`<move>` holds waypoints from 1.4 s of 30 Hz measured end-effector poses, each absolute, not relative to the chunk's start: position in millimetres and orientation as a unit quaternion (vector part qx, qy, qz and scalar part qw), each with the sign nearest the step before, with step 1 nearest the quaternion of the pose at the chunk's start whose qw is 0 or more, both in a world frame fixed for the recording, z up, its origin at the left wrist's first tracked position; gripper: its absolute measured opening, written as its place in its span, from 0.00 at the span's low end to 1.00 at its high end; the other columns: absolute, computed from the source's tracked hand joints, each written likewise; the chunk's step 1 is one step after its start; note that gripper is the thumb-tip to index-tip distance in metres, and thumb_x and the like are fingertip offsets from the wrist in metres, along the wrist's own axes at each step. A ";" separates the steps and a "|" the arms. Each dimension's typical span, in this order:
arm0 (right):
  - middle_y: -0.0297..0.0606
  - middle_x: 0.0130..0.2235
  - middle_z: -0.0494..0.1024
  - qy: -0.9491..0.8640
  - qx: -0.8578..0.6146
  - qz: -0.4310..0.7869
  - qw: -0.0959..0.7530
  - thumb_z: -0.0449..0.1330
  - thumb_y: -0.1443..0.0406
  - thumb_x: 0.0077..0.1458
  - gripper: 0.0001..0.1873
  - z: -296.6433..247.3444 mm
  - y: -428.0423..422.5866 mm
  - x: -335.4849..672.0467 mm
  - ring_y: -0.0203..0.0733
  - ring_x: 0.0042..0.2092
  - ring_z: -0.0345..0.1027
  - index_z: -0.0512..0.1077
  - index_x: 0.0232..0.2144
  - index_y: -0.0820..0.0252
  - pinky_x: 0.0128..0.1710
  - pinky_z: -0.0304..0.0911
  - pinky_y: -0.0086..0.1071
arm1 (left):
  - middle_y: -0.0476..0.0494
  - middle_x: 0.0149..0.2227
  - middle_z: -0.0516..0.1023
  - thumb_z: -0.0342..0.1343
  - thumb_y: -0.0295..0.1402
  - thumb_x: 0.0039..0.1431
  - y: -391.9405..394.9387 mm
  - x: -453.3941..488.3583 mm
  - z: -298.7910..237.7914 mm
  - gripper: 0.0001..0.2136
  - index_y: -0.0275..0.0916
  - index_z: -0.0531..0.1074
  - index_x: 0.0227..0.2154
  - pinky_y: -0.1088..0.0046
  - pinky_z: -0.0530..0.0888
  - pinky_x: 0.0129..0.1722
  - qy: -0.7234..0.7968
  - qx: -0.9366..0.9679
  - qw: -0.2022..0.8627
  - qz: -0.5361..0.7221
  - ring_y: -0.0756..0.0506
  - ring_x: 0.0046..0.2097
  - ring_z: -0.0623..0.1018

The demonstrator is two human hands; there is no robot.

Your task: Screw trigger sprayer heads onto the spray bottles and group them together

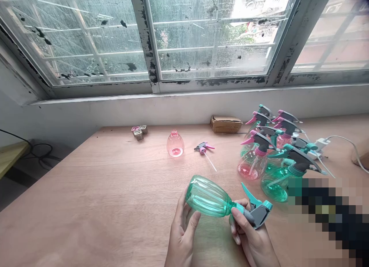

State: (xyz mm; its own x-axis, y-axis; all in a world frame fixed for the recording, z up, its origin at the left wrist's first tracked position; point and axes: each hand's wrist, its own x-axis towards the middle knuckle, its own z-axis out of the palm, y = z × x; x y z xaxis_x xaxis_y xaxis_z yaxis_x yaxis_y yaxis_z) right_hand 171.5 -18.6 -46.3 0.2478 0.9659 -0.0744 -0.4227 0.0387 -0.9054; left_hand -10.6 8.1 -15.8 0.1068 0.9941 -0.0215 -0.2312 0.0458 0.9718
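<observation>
From where I stand, both hands are up over the near part of the table (100,205), with a green bottle (207,198) between them, tipped nearly flat, its base toward the table's left edge and its neck toward the right.

The left hand (182,232) comes up with the wrist low and the palm turned inward. Its fingers curve behind the base and the thumb stands in front, its tip by the lower side, so the base end sits cupped; how hard it is pressed I can't tell. The right hand (253,236) reaches in at a slant, pinching the teal collar (240,208) of the spray head (258,215) between thumb and forefinger, right at the bottle's neck. Its other fingers curl underneath, and the teal trigger (250,193) points up, free of the fingers.

Beyond the hands, toward the table's far edge, 1 pink bottle (175,145) stands upright with its mouth bare. A loose pink-and-grey sprayer (202,148) lies to its right, its white tube slanting toward the near side. A brown box (226,124) sits at the far edge, and 3 small square pieces (138,131) lie together near the far left corner. Over toward the table's right side, pink and green spray bottles (259,159) crowd together beside a white plug (321,144) and its cable.
</observation>
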 end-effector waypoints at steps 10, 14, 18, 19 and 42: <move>0.26 0.21 0.75 -0.301 -0.451 0.526 0.655 0.71 0.52 0.62 0.18 -44.3 -17.0 170.6 0.32 0.20 0.63 0.70 0.40 0.54 0.20 0.58 0.22 | 0.41 0.65 0.79 0.71 0.37 0.61 9.6 -12.3 -26.9 0.25 0.51 0.74 0.60 0.60 0.72 0.66 0.423 0.408 0.583 0.561 0.35 0.67 0.75; 0.27 0.20 0.76 -0.297 -0.445 0.520 0.666 0.71 0.51 0.61 0.18 -39.1 -18.8 165.7 0.32 0.17 0.63 0.70 0.38 0.54 0.18 0.57 0.23 | 0.41 0.57 0.83 0.73 0.37 0.57 9.9 -8.1 -23.4 0.22 0.48 0.75 0.53 0.60 0.75 0.61 0.436 0.379 0.568 0.587 0.35 0.61 0.80; 0.28 0.19 0.77 -0.290 -0.450 0.519 0.666 0.72 0.51 0.60 0.20 -40.2 -19.7 164.2 0.34 0.16 0.65 0.68 0.37 0.53 0.17 0.58 0.24 | 0.41 0.56 0.83 0.70 0.41 0.60 8.1 -7.2 -20.1 0.16 0.46 0.76 0.48 0.62 0.73 0.60 0.458 0.339 0.559 0.603 0.35 0.63 0.78; 0.27 0.20 0.78 -0.295 -0.450 0.522 0.662 0.72 0.50 0.60 0.20 -41.7 -19.5 164.9 0.34 0.16 0.66 0.68 0.37 0.53 0.17 0.59 0.24 | 0.41 0.56 0.83 0.70 0.42 0.60 7.6 -7.5 -19.3 0.15 0.45 0.77 0.46 0.62 0.72 0.61 0.457 0.320 0.564 0.609 0.34 0.64 0.77; 0.28 0.19 0.78 -0.294 -0.447 0.540 0.649 0.71 0.51 0.61 0.21 -42.0 -17.1 168.0 0.36 0.17 0.68 0.64 0.36 0.52 0.17 0.62 0.26 | 0.43 0.69 0.75 0.68 0.44 0.63 4.4 -11.1 -8.2 0.27 0.53 0.74 0.65 0.56 0.66 0.70 0.454 0.411 0.578 0.540 0.33 0.71 0.69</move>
